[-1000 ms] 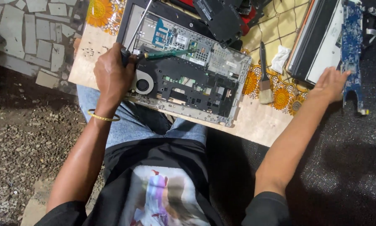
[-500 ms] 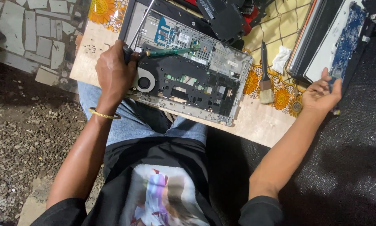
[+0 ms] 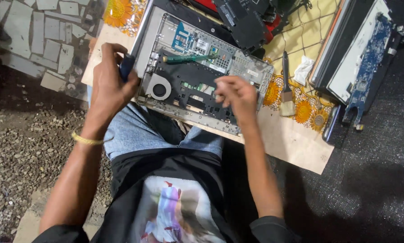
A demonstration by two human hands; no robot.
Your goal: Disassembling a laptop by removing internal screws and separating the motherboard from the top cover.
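Note:
An opened laptop base [image 3: 249,67] with its inner boards bare lies on a wooden board [image 3: 296,144] across my lap. My left hand [image 3: 108,87] grips a dark blue tool handle [image 3: 126,66] at the base's left edge, next to the round fan [image 3: 158,88]. My right hand [image 3: 235,96] hovers over the right middle of the base with its fingers curled down. It is blurred, and I cannot tell whether it holds anything. A green-handled screwdriver [image 3: 190,58] lies across the base's upper part.
A small paintbrush [image 3: 286,96] lies on the flowered cloth [image 3: 307,112] right of the base. Further right a blue circuit board [image 3: 368,67] rests on a laptop lid. Black parts [image 3: 244,20] lie behind the base. Gravel and stone tiles are on the left.
My right hand has left the far right side by the blue circuit board and come in over the laptop base. The left hand stays at the base's left edge.

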